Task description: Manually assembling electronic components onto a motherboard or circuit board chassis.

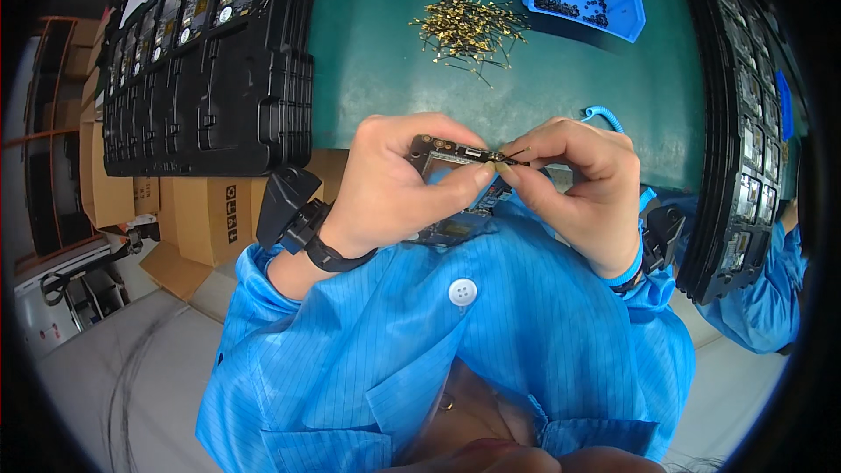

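My left hand (385,177) grips a dark phone-sized circuit board assembly (448,152) along its upper edge, thumb in front and fingers behind. It is tilted in front of my blue work coat, and my fingers hide part of it. At its upper right corner, the thumb and forefinger of my right hand (589,186) are pinched around a thin black cable (520,152). The fingertips of both hands almost meet there, so the cable's far end is hard to make out. Beyond my hands lies a loose pile of short black cables with gold-coloured ends (469,28).
A blue bin (632,13) with small black parts stands on the green table mat (368,61). Stacked black trays (210,79) of boards rise at left, more trays (731,123) at right. A coiled blue cord (604,114) lies near the front edge. Another person's blue sleeve (758,307) shows at right.
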Demonstrator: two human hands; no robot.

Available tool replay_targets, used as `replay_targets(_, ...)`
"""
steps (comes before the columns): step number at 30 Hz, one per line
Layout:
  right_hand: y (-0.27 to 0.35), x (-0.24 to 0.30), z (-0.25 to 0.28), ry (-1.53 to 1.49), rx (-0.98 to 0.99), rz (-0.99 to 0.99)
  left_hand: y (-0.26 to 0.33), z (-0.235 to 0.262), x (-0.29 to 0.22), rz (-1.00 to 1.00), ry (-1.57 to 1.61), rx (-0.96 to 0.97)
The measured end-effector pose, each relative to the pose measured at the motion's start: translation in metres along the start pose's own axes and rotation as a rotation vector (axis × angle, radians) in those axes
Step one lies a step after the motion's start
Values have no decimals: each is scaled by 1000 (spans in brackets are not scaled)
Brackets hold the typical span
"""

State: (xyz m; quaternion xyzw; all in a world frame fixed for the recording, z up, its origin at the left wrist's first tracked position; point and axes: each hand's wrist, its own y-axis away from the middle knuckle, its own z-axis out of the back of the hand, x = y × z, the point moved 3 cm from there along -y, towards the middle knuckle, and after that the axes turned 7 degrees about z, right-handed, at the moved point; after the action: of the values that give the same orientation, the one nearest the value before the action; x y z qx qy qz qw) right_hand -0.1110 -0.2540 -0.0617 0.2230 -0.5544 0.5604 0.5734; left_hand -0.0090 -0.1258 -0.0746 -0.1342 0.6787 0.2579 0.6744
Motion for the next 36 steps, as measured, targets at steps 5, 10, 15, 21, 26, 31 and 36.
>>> replay_targets(5,-3,1,3,-15,1,-47,-1,0,2,22,25,-16)
replay_targets(10,-10,0,5,-77,106,-98,0,0,0,42,36,-7)
replay_targets(15,-10,1,3,-146,102,-133,0,2,3,-35,-7,3)
replay_targets(21,-10,4,3,-119,109,-113,0,5,2,-76,-15,19)
replay_targets(26,-10,6,3,-115,112,-89,0,5,3,-111,8,41)
replay_targets(31,-10,7,4,-59,112,-64,-1,4,2,-130,12,42)
replay_targets(36,-9,5,4,-73,110,-69,2,2,1,-58,41,21)
